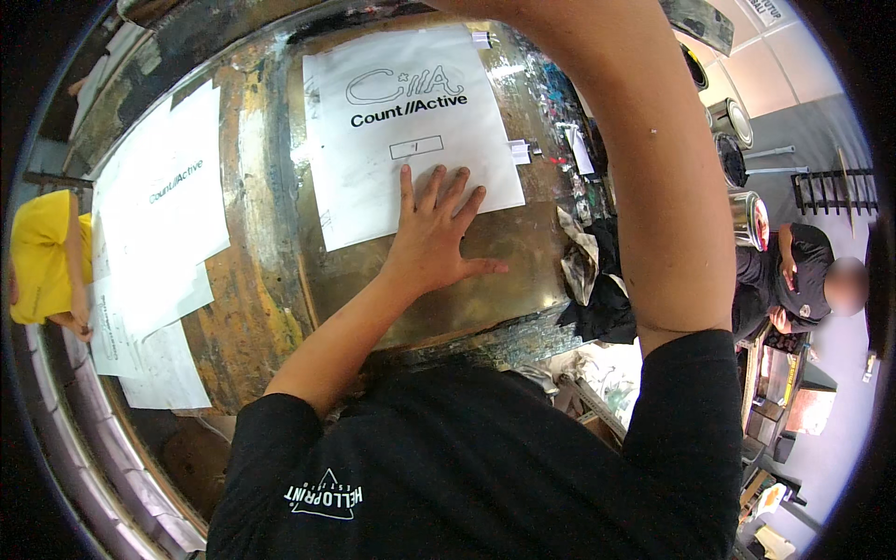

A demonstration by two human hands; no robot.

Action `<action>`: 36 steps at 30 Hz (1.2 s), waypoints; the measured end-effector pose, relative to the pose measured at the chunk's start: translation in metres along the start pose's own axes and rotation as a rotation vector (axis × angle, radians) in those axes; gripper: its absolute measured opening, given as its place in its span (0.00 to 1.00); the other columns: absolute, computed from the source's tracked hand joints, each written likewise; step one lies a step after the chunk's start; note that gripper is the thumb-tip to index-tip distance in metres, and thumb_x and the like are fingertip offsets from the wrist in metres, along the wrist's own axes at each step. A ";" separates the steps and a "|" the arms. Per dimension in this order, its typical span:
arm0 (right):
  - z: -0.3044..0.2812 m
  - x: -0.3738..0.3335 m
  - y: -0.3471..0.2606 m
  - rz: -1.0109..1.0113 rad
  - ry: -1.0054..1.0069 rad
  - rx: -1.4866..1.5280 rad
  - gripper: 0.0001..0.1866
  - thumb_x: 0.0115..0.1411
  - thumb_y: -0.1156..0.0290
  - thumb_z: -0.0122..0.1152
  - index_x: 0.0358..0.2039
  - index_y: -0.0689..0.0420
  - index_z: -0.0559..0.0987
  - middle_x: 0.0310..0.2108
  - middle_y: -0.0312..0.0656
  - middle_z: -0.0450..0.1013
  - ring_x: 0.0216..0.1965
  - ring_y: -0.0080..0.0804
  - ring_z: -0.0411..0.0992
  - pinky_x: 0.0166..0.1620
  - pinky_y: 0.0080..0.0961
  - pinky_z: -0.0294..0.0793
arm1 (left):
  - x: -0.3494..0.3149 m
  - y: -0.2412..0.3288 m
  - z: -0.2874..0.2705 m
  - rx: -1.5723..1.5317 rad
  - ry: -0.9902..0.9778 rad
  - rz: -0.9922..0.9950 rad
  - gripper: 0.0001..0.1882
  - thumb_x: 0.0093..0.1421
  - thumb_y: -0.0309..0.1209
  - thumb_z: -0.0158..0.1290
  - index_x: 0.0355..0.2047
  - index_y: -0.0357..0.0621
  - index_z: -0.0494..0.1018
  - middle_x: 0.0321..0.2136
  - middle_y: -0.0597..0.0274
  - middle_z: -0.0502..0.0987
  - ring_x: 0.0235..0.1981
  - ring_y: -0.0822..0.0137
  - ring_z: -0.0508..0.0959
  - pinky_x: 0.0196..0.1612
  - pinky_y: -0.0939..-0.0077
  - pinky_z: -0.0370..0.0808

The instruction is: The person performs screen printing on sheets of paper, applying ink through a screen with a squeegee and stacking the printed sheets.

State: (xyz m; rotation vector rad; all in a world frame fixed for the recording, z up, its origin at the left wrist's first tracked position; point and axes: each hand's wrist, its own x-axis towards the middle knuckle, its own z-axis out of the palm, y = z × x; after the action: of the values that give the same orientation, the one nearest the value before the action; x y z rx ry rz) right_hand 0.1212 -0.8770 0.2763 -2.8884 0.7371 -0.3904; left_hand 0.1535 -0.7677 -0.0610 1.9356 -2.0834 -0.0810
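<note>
Five spread fingers of the left hand (pixel 434 233) are pressed flat on one white printed sheet (pixel 411 131) at upper centre of a worn brass-coloured table (pixel 271 271); nothing is gripped. Only the right forearm (pixel 644 187) is seen, its hand cut off at the top edge. Several more sheets (pixel 159 224) are stacked at left, and three metal cans (pixel 747 219) at right

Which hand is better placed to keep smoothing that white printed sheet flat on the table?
Left. The left hand lies flat, fingers spread, on the white sheet's lower edge. The right arm reaches up past the frame; its hand is out of view.
</note>
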 end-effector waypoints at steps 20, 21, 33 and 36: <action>0.142 -0.100 0.034 -0.291 0.111 -0.149 0.20 0.52 0.72 0.60 0.47 0.57 0.70 0.38 0.43 0.69 0.44 0.43 0.68 0.47 0.41 0.62 | -0.125 -0.055 -0.143 -0.913 0.472 -0.680 0.48 0.43 0.37 0.76 0.62 0.34 0.67 0.45 0.53 0.81 0.47 0.63 0.81 0.53 0.68 0.77; 0.166 -0.115 0.031 -0.268 0.113 -0.119 0.17 0.54 0.75 0.55 0.46 0.56 0.71 0.37 0.42 0.69 0.44 0.42 0.68 0.47 0.41 0.62 | -0.139 -0.057 -0.117 -0.793 0.479 -0.713 0.50 0.41 0.39 0.78 0.62 0.34 0.68 0.44 0.53 0.82 0.46 0.61 0.82 0.53 0.66 0.77; 0.267 -0.100 0.050 -0.132 0.179 -0.181 0.11 0.56 0.74 0.55 0.40 0.51 0.74 0.33 0.37 0.68 0.41 0.36 0.69 0.52 0.42 0.64 | -0.166 -0.082 -0.046 -0.089 0.319 -0.657 0.62 0.28 0.64 0.73 0.62 0.41 0.72 0.36 0.60 0.69 0.42 0.58 0.69 0.50 0.60 0.60; 0.278 -0.090 0.048 -0.133 0.190 -0.200 0.09 0.56 0.73 0.55 0.39 0.50 0.74 0.33 0.36 0.67 0.40 0.36 0.69 0.51 0.42 0.64 | -0.165 -0.080 -0.049 -0.068 0.326 -0.648 0.61 0.29 0.64 0.72 0.62 0.41 0.71 0.36 0.61 0.70 0.42 0.59 0.69 0.50 0.61 0.59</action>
State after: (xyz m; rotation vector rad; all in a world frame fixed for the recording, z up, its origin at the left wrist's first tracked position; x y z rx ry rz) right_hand 0.1019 -0.8568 -0.0179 -3.1317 0.6452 -0.6494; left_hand 0.2519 -0.6056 -0.0624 2.3153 -1.1845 0.0272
